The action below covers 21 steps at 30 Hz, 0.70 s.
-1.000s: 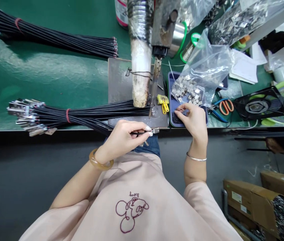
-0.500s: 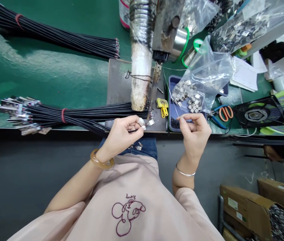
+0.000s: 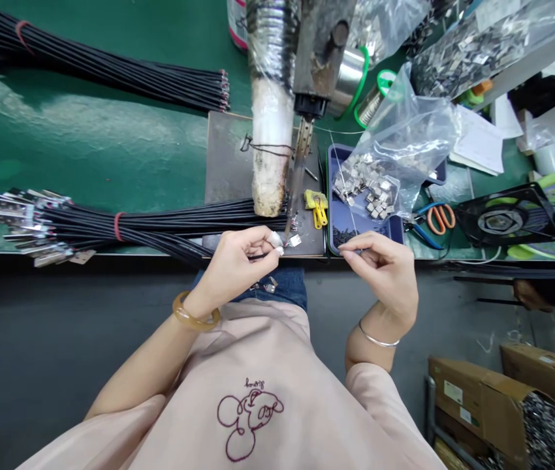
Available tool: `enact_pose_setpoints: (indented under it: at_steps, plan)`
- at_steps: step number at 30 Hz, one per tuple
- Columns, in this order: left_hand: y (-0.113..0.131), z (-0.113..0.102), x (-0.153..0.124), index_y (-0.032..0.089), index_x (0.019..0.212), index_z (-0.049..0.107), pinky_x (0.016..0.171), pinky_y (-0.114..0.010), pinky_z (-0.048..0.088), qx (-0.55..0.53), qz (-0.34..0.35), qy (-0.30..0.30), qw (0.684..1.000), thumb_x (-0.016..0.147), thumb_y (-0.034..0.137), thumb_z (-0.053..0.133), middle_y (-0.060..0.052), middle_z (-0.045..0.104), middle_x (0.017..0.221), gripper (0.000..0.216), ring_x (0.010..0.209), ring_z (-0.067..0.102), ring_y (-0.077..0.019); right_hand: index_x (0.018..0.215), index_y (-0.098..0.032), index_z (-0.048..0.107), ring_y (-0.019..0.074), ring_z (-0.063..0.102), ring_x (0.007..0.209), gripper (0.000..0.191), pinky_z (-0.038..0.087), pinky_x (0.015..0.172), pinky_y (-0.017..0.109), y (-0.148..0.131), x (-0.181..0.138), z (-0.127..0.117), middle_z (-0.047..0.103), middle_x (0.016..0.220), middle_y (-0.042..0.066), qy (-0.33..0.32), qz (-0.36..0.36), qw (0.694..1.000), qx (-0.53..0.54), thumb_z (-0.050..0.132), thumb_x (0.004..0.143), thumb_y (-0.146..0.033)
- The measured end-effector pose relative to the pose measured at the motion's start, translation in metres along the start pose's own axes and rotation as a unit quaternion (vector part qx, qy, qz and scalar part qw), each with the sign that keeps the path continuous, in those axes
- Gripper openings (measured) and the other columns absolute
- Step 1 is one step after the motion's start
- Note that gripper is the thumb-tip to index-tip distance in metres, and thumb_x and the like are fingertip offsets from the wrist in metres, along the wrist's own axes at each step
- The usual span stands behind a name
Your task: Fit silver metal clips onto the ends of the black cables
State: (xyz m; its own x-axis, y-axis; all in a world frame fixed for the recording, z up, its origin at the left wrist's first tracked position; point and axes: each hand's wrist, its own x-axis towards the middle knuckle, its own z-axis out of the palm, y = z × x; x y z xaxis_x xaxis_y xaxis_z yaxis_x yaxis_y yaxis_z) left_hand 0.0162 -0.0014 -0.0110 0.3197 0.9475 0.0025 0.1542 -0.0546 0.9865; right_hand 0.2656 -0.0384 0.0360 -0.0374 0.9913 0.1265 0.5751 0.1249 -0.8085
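Observation:
My left hand (image 3: 248, 258) is closed in a pinch at the table's front edge, with white coverings on its fingertips. It holds a black cable, mostly hidden by the fingers. A small silver metal connector (image 3: 294, 241) shows just past the fingertips, close to the lower tip of the soldering iron (image 3: 297, 186). Over the front of the blue tray (image 3: 391, 228), my right hand (image 3: 382, 274) has thumb and forefinger pinched together. Thin solder wire (image 3: 343, 176) runs down to this hand; its end is hidden by the fingers. Metal connector shells (image 3: 380, 196) lie in the tray.
A white wrapped tube (image 3: 270, 150) hangs above the grey work plate (image 3: 228, 163). Bundled black cables (image 3: 184, 219) lie left. Yellow clips (image 3: 317, 210), solder spools (image 3: 375, 98), cutters (image 3: 427, 228) and a black fan (image 3: 507, 219) surround the tray. Cardboard boxes (image 3: 483, 398) stand lower right.
My right hand has turned, and its fingertips have moved slightly left and toward me. The solder wire has shifted with it. My left hand holds nearly the same place.

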Motion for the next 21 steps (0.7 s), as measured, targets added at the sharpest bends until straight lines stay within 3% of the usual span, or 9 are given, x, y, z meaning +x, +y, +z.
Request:
enact_pose_setpoints:
  at_steps: [3,11,21]
  plan:
    - [-0.001,0.001,0.0,0.012,0.077,0.066,0.056,-0.019,0.042,0.001,0.0,0.004,1.0,0.078,0.02,0.063,0.002,0.057,0.061,0.009,0.054,0.049,-0.0073,0.088,-0.022,0.077,0.0045,0.034,0.05,0.006,0.027,0.048,0.025,-0.004,0.0,0.013,0.07,0.081,-0.002,0.021,0.008,0.999,0.028,0.072,0.088,-0.02]
    - [-0.004,0.001,-0.001,0.014,0.074,0.062,0.053,-0.02,0.037,0.011,0.016,-0.009,1.0,0.081,0.018,0.063,0.003,0.054,0.061,0.008,0.054,0.044,-0.0066,0.086,-0.02,0.069,0.0058,0.041,0.053,0.018,0.034,0.054,0.025,-0.009,-0.004,0.081,0.067,0.077,-0.003,0.066,-0.028,0.997,0.03,0.06,0.099,-0.029]
    - [-0.003,0.001,-0.002,0.015,0.072,0.059,0.052,-0.02,0.034,0.01,0.021,-0.01,1.0,0.08,0.017,0.063,0.005,0.05,0.059,0.009,0.053,0.04,-0.0064,0.085,-0.019,0.067,0.0066,0.037,0.053,0.026,0.033,0.054,0.025,-0.01,-0.002,0.085,0.062,0.074,-0.003,0.039,-0.009,0.998,0.041,0.056,0.101,-0.035]
